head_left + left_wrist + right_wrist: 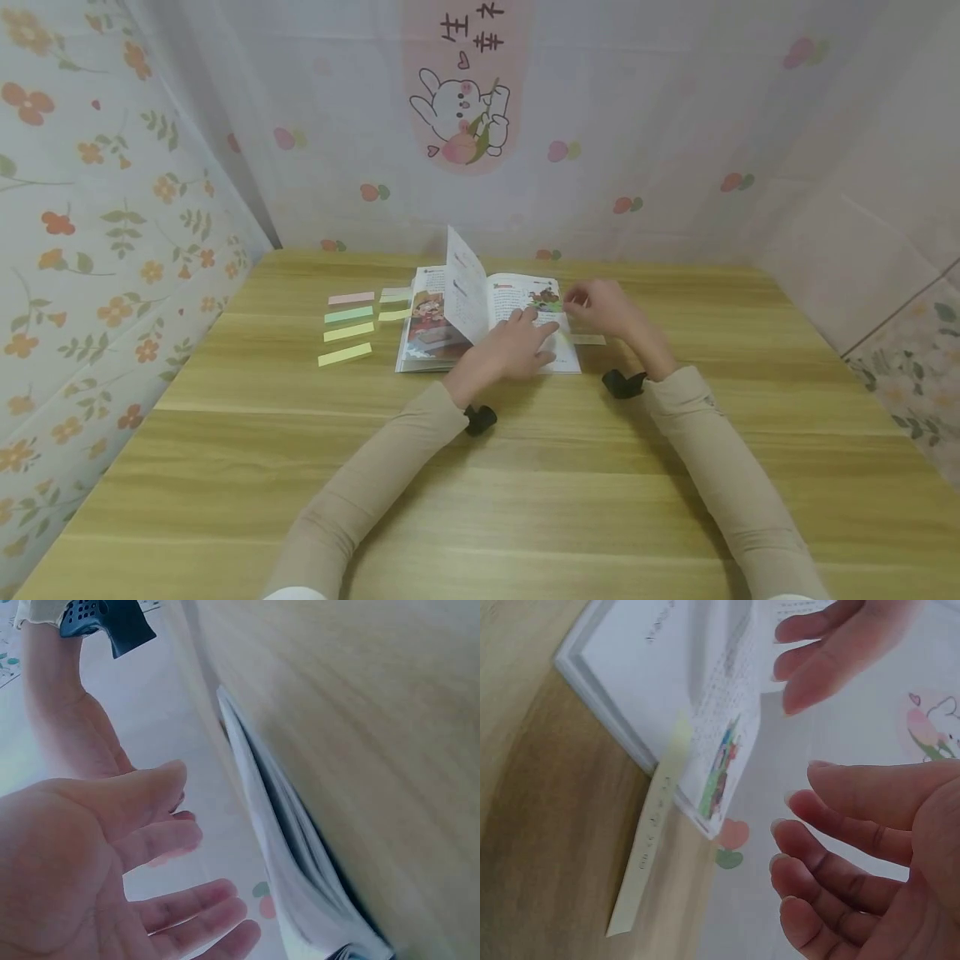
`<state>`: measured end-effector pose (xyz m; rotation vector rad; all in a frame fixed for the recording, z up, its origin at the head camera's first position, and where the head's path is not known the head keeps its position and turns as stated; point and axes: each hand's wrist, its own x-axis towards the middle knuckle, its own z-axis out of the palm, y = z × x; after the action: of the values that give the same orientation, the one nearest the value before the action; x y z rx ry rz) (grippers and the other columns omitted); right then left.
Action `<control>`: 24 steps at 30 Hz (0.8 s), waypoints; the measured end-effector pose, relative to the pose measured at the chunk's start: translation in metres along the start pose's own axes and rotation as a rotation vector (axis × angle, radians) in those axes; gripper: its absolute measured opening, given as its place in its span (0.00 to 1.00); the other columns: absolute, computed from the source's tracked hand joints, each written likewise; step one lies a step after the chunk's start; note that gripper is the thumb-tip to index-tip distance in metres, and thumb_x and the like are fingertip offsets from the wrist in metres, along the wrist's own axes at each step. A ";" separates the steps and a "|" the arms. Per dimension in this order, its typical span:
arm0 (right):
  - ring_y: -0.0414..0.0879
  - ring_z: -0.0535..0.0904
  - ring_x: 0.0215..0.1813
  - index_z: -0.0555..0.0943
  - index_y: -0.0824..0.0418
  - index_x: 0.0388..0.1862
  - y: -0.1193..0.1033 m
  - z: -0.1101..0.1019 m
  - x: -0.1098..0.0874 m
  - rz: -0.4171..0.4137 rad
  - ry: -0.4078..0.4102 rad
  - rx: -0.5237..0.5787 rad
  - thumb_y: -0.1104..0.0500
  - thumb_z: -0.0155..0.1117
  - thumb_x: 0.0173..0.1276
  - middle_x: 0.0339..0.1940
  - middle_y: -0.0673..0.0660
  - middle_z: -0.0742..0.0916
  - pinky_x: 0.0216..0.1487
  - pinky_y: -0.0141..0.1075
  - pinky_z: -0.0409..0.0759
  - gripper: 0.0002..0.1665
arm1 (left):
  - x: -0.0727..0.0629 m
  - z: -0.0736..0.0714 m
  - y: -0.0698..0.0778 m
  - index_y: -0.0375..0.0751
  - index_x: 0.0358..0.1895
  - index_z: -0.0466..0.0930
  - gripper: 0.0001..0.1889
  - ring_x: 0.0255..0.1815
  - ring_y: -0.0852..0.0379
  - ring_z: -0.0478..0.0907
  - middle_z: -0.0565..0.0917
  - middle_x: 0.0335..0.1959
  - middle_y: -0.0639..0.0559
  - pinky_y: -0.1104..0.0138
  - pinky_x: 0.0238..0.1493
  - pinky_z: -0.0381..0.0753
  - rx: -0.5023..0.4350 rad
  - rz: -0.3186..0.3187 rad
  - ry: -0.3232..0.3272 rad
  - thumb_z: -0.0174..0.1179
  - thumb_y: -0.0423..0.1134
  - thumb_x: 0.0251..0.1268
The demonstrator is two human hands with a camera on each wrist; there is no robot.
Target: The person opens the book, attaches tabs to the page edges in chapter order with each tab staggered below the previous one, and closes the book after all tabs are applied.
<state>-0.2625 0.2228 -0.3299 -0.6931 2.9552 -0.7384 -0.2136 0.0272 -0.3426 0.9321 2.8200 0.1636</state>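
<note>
An illustrated book (521, 292) lies spread on the table, with one page (462, 296) standing up near its middle. Over the right-hand page is my left hand (513, 346), fingers extended and a little spread; whether they touch the paper I cannot tell. At the book's right edge, my right hand (603, 308) has loosely bent fingers, and the right wrist view shows nothing between them. A pale yellow sticky strip (651, 840) with handwriting is on the right-hand page and juts past its edge onto the table side.
Left of the book lie pink (351, 298), green (348, 315) and yellow strips (348, 332) on the wooden table (480, 517). More strips (394, 316) poke out at the book's left edge. Black wrist mounts (624, 383) sit at both cuffs. Patterned cloth (637, 125) hangs behind.
</note>
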 end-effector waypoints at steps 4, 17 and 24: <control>0.59 0.81 0.43 0.82 0.71 0.48 -0.003 -0.003 -0.001 0.016 0.009 0.003 0.61 0.61 0.74 0.41 0.67 0.86 0.47 0.52 0.80 0.13 | -0.004 -0.005 -0.002 0.49 0.79 0.59 0.30 0.74 0.42 0.61 0.61 0.76 0.37 0.51 0.67 0.71 -0.019 0.000 0.043 0.48 0.53 0.80; 0.65 0.79 0.55 0.76 0.73 0.62 -0.012 -0.008 -0.004 -0.024 0.062 0.015 0.60 0.61 0.75 0.54 0.73 0.83 0.56 0.58 0.78 0.23 | -0.015 -0.015 -0.014 0.48 0.79 0.59 0.31 0.74 0.42 0.60 0.61 0.75 0.36 0.52 0.65 0.73 0.003 -0.021 0.158 0.48 0.55 0.80; 0.66 0.77 0.59 0.73 0.72 0.66 -0.017 -0.010 -0.004 -0.024 0.082 0.009 0.60 0.63 0.74 0.60 0.73 0.79 0.58 0.59 0.76 0.26 | -0.023 -0.020 -0.020 0.49 0.80 0.58 0.31 0.74 0.42 0.59 0.60 0.75 0.36 0.50 0.66 0.72 -0.012 -0.034 0.180 0.48 0.54 0.80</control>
<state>-0.2527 0.2150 -0.3138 -0.7157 3.0198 -0.7999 -0.2110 -0.0037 -0.3239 0.9091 2.9929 0.2735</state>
